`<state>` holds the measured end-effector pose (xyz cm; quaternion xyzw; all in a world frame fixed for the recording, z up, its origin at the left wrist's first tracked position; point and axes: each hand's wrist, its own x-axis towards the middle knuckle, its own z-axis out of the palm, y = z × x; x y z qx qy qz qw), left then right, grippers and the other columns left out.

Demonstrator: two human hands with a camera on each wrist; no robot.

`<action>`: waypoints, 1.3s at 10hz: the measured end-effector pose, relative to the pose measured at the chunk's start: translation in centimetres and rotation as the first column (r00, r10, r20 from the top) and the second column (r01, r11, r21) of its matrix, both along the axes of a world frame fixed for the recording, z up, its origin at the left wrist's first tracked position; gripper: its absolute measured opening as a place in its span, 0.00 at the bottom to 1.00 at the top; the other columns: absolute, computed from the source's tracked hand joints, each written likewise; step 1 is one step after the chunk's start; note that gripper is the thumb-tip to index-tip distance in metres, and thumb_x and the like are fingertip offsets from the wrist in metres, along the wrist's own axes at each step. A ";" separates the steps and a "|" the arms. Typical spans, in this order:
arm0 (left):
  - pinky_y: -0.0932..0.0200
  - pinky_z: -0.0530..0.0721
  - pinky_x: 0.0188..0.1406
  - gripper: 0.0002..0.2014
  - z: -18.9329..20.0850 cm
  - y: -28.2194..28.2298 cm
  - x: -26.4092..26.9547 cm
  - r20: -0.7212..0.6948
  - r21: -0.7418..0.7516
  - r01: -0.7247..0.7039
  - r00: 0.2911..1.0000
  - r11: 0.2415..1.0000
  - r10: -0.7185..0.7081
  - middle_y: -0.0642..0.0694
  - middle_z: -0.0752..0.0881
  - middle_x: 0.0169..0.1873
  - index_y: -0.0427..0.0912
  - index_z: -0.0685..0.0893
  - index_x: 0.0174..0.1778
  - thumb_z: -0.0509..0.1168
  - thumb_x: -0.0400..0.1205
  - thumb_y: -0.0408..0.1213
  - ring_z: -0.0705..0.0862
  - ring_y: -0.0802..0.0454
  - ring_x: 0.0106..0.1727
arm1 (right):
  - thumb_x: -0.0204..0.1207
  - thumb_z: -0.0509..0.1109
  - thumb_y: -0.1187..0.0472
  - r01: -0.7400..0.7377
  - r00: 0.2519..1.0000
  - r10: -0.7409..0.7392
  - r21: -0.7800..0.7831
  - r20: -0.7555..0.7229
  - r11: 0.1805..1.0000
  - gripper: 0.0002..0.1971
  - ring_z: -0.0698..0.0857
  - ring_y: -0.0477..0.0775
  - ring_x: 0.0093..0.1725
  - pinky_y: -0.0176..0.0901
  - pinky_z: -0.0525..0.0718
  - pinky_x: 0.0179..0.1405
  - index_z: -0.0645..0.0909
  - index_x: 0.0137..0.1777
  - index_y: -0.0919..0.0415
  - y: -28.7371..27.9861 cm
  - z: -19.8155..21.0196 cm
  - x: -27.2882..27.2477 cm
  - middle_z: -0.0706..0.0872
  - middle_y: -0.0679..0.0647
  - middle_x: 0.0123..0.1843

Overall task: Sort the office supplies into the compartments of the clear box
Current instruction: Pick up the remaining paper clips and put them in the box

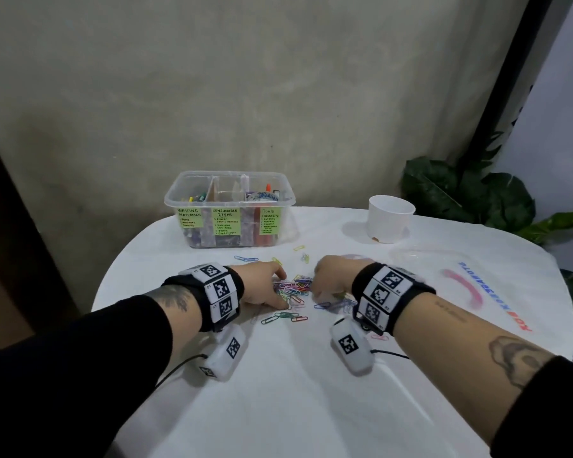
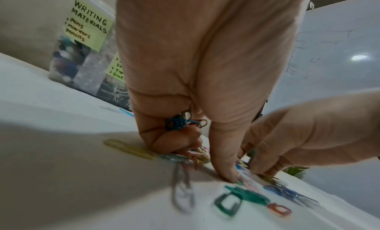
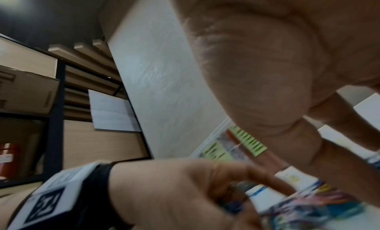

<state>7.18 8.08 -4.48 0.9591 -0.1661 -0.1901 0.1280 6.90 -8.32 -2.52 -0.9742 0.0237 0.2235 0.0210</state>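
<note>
A pile of coloured paper clips (image 1: 293, 287) lies mid-table, with both hands on it. My left hand (image 1: 273, 287) has its fingers curled round a bunch of clips (image 2: 180, 122), and its thumb (image 2: 224, 168) presses on the cloth. My right hand (image 1: 323, 284) meets the pile from the right, its bent fingertips (image 2: 259, 169) and thumb closing on clips. The clear box (image 1: 179, 200) stands behind, with green labels for writing materials, consumable items and tools. Its left and right compartments hold items. Loose clips (image 1: 283, 316) lie nearer me.
A white cup (image 1: 389, 223) stands at the back right, with a clear lid (image 1: 420, 256) in front of it. A few stray clips (image 1: 245, 258) lie between the pile and the box. A leafy plant (image 1: 460, 193) stands beyond the table's right edge.
</note>
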 end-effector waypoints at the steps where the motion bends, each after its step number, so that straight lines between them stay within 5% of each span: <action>1: 0.56 0.83 0.57 0.30 0.0 -0.7 -0.3 -0.031 -0.048 -0.079 0.997 0.996 0.077 0.49 0.85 0.58 0.53 0.75 0.71 0.74 0.73 0.47 0.84 0.50 0.55 | 0.63 0.78 0.53 -0.038 0.998 0.035 0.058 0.058 0.998 0.21 0.88 0.53 0.50 0.46 0.88 0.53 0.85 0.56 0.57 2.2 -0.7 -0.1 0.89 0.55 0.53; 2: 0.53 0.86 0.47 0.10 0.5 -0.5 -0.5 -0.134 -0.242 -0.231 0.970 0.942 0.203 0.43 0.89 0.44 0.47 0.81 0.49 0.69 0.74 0.33 0.87 0.45 0.45 | 0.65 0.80 0.48 -0.095 0.988 0.083 0.090 0.128 0.991 0.28 0.87 0.54 0.56 0.48 0.87 0.58 0.81 0.65 0.54 3.3 -1.1 -0.6 0.87 0.53 0.58; 3: 0.61 0.75 0.26 0.09 0.1 0.5 0.0 -0.345 -0.513 -0.473 0.878 0.716 0.332 0.43 0.79 0.27 0.42 0.76 0.35 0.65 0.80 0.30 0.77 0.48 0.26 | 0.72 0.77 0.52 -0.135 0.978 0.121 0.070 0.169 0.988 0.23 0.87 0.58 0.57 0.47 0.87 0.56 0.82 0.64 0.61 3.8 -0.8 -0.8 0.88 0.57 0.59; 4: 0.62 0.66 0.25 0.10 -0.3 1.2 0.2 -0.645 -0.553 -0.720 0.689 0.419 0.332 0.45 0.75 0.24 0.40 0.76 0.39 0.65 0.84 0.39 0.72 0.50 0.22 | 0.72 0.75 0.62 -0.130 0.985 0.115 0.114 0.125 0.985 0.13 0.89 0.57 0.48 0.42 0.88 0.43 0.84 0.56 0.63 4.0 -0.5 -1.2 0.89 0.57 0.50; 5: 0.58 0.80 0.26 0.13 -0.7 1.6 0.7 -0.788 -0.522 -0.821 0.568 0.229 0.238 0.40 0.78 0.34 0.34 0.75 0.48 0.60 0.86 0.43 0.77 0.48 0.29 | 0.70 0.76 0.67 -0.058 0.997 0.037 0.317 0.071 0.947 0.07 0.85 0.50 0.33 0.39 0.87 0.34 0.81 0.44 0.58 3.2 -0.5 -0.3 0.85 0.53 0.38; 6: 0.53 0.86 0.33 0.20 -0.9 1.9 1.0 -0.862 -0.469 -0.870 0.488 0.149 0.138 0.36 0.79 0.46 0.31 0.75 0.57 0.58 0.87 0.49 0.81 0.43 0.38 | 0.70 0.75 0.68 0.001 0.999 -0.015 0.434 0.030 0.901 0.07 0.87 0.50 0.34 0.41 0.89 0.37 0.82 0.44 0.59 3.2 0.4 0.0 0.86 0.53 0.39; 7: 0.49 0.91 0.43 0.32 -1.0 2.3 1.4 -0.906 -0.410 -0.902 0.419 0.133 0.050 0.33 0.78 0.61 0.27 0.74 0.65 0.54 0.86 0.57 0.83 0.38 0.48 | 0.70 0.75 0.71 0.011 0.996 -0.057 0.524 0.071 0.852 0.09 0.90 0.61 0.42 0.55 0.91 0.52 0.84 0.51 0.68 3.8 1.4 0.4 0.88 0.62 0.43; 8: 0.43 0.89 0.49 0.37 -0.9 2.2 1.5 -0.932 -0.361 -0.929 0.356 0.079 -0.068 0.31 0.81 0.57 0.24 0.74 0.67 0.52 0.84 0.61 0.83 0.34 0.52 | 0.68 0.75 0.71 -0.042 0.989 -0.051 0.603 0.136 0.797 0.07 0.88 0.61 0.40 0.60 0.91 0.52 0.84 0.46 0.66 4.7 2.4 0.5 0.87 0.62 0.40; 9: 0.42 0.86 0.56 0.27 -0.4 1.9 0.9 -0.927 -0.339 -0.941 0.333 0.010 -0.171 0.32 0.84 0.43 0.27 0.81 0.55 0.56 0.84 0.53 0.84 0.36 0.43 | 0.65 0.79 0.70 -0.111 0.983 -0.007 0.617 0.185 0.779 0.08 0.88 0.57 0.39 0.56 0.91 0.52 0.86 0.42 0.62 5.9 3.1 0.5 0.88 0.58 0.39; 10: 0.46 0.86 0.48 0.16 0.1 1.7 0.3 -0.908 -0.356 -0.933 0.358 -0.048 -0.217 0.34 0.84 0.37 0.31 0.82 0.49 0.57 0.83 0.41 0.83 0.40 0.39 | 0.64 0.83 0.64 -0.200 0.970 0.083 0.557 0.227 0.806 0.10 0.86 0.51 0.41 0.48 0.90 0.50 0.89 0.44 0.59 6.6 3.4 0.1 0.90 0.53 0.41; 11: 0.54 0.89 0.29 0.14 0.0 2.2 0.4 -0.924 -0.352 -0.935 0.354 -0.037 -0.145 0.38 0.84 0.33 0.31 0.81 0.46 0.55 0.83 0.37 0.83 0.46 0.35 | 0.65 0.83 0.63 -0.246 0.962 0.117 0.596 0.248 0.764 0.09 0.85 0.48 0.40 0.43 0.86 0.44 0.90 0.45 0.57 6.1 3.7 -0.1 0.89 0.49 0.40; 12: 0.69 0.75 0.11 0.15 -0.3 2.8 0.5 -0.937 -0.348 -0.938 0.348 -0.002 -0.018 0.45 0.80 0.25 0.38 0.78 0.35 0.58 0.84 0.42 0.80 0.54 0.21 | 0.68 0.81 0.66 -0.181 0.952 -0.031 0.641 0.304 0.746 0.11 0.82 0.48 0.40 0.37 0.79 0.38 0.89 0.50 0.62 4.5 3.4 0.2 0.86 0.47 0.38; 13: 0.73 0.58 0.08 0.20 -0.4 3.5 0.6 -0.896 -0.412 -0.907 0.421 0.089 0.142 0.51 0.74 0.20 0.46 0.72 0.29 0.60 0.85 0.51 0.69 0.60 0.13 | 0.65 0.84 0.53 -0.074 0.986 -0.001 0.446 0.165 0.892 0.24 0.83 0.48 0.42 0.40 0.85 0.39 0.85 0.61 0.53 2.8 1.9 0.2 0.83 0.46 0.46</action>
